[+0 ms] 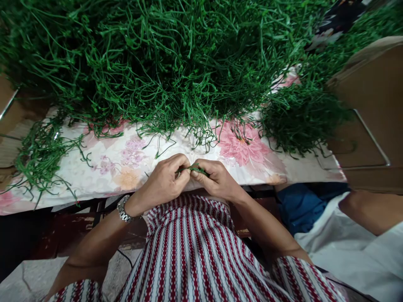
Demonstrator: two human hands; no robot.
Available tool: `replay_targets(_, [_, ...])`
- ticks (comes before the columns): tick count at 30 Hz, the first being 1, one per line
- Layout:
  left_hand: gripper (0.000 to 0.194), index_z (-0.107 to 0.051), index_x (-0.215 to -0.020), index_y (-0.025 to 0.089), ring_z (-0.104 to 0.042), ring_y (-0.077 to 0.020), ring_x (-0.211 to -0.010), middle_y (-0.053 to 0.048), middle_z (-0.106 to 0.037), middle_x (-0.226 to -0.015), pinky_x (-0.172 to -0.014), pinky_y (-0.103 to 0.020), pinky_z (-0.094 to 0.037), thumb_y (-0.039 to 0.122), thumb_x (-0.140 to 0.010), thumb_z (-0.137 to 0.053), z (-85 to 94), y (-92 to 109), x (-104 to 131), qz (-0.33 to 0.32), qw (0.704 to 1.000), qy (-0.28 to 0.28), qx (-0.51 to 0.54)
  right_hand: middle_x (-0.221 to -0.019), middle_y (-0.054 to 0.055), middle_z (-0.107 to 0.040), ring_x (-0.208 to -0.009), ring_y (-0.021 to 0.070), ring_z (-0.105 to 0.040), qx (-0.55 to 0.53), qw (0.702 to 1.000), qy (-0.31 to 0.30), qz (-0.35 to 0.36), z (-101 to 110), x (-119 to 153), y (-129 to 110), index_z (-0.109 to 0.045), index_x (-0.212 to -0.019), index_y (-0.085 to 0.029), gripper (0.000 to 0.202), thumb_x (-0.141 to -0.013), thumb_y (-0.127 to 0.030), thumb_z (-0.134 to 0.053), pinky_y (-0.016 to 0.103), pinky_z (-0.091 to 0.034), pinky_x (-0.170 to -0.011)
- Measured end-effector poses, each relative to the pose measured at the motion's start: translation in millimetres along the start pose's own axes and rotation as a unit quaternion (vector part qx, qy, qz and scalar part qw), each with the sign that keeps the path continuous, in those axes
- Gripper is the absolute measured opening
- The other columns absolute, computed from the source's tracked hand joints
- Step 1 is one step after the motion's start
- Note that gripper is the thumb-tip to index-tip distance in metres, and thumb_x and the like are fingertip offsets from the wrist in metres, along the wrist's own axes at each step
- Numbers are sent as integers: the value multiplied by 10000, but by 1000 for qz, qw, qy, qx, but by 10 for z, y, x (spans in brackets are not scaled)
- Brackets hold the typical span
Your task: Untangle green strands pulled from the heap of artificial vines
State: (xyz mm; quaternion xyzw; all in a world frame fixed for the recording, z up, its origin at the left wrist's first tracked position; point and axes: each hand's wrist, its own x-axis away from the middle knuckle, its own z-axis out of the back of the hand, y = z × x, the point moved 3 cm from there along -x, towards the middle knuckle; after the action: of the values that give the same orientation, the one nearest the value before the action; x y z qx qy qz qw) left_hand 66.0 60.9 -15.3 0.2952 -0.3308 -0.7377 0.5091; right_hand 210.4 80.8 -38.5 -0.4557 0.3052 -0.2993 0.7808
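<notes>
Dark green heap of thin stems (176, 63) over a cream cloth (103, 167) printed with pink, lilac and peach flowers. Green sprig (195, 169), pinched. Red-and-white striped garment (189, 256). Silver watch (124, 211). Brown cardboard box (374, 117). Blue fabric (299, 207) beside white fabric (346, 247).

My table (94, 207), draped in a floral cloth (132, 161), bears a big heap of green stems (163, 63) and a cardboard box (371, 121) on its right.
</notes>
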Motion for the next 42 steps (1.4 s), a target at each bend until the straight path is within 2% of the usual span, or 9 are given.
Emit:
replay_targets(7, [75, -515, -699, 155, -443, -79, -576, 38, -509, -620, -566, -200, -345, 101, -728, -473, -23, -55, 26, 32, 998, -32, 30, -719, 13, -502, -657, 104, -478, 97, 993, -3, 65, 4, 22, -12, -525, -831, -138, 118, -876, -236, -477, 213, -376, -605])
replay_targets(13, [81, -477, -668, 157, -404, -82, -560, 37, -467, -598, -551, -223, -300, 104, -714, -438, -7, -8, -39, 34, 996, -45, -69, -766, 47, -520, -714, 136, -504, 153, 984, -42, 85, 23, -1, 9, -545, -867, -118, 107, -850, -162, -449, 244, -395, -646])
replay_targets(16, [87, -456, -660, 161, -347, -72, -525, 51, -403, -565, -517, -219, -259, 97, -713, -430, 5, 46, -71, 16, 994, -76, -76, -691, 13, -501, -655, 112, -482, 86, 990, -69, 87, 42, -32, 55, -548, -775, -135, 141, -868, -170, -448, 233, -376, -623])
replay_targets(20, [117, -428, -639, 165, -264, -47, -464, 71, -334, -539, -441, -189, -202, 62, -695, -439, 39, 56, -52, 14, 991, -120, 50, -621, -10, -473, -584, 92, -457, -115, 986, -89, 81, 89, -48, 106, -529, -675, -144, 257, -874, -304, -501, 221, -360, -567])
replay_targets(23, [122, -451, -644, 163, -265, -41, -447, 73, -348, -529, -419, -177, -215, 67, -716, -475, 98, 10, -34, 32, 986, -97, 135, -640, 4, -512, -596, 100, -487, -237, 965, -88, 77, 144, -42, 109, -544, -690, -146, 303, -876, -380, -497, 236, -388, -585])
replay_targets(28, [73, -549, -707, 147, -451, -66, -550, 29, -521, -609, -519, -179, -358, 129, -777, -536, 109, 3, -75, 8, 988, -22, 154, -694, -9, -503, -626, 79, -465, -198, 980, 18, -15, 172, -71, 112, -563, -783, -144, 232, -889, -338, -494, 211, -370, -607])
replay_targets(33, [92, -601, -722, 150, -499, -75, -597, 20, -560, -636, -583, -187, -398, 102, -775, -544, 21, 33, -93, -32, 990, 87, 108, -720, -24, -500, -639, 73, -455, -247, 966, 20, -66, -17, -39, 119, -569, -873, -149, 241, -818, -382, -596, 197, -373, -613])
replay_targets(38, [82, -622, -724, 154, -521, -83, -602, 12, -587, -646, -577, -188, -413, 124, -769, -560, -48, -17, -81, 6, 986, 80, 147, -670, -39, -469, -585, 67, -422, -273, 956, 66, -81, -130, 29, 212, -546, -876, -153, 255, -784, -373, -637, 186, -359, -554])
replay_targets(42, [60, -602, -746, 153, -509, -81, -572, 19, -581, -632, -544, -183, -399, 158, -779, -553, -48, -48, -60, 40, 984, 54, 162, -630, -41, -447, -559, 68, -407, -218, 972, 57, -70, -131, 41, 200, -526, -798, -151, 224, -822, -367, -582, 188, -349, -532])
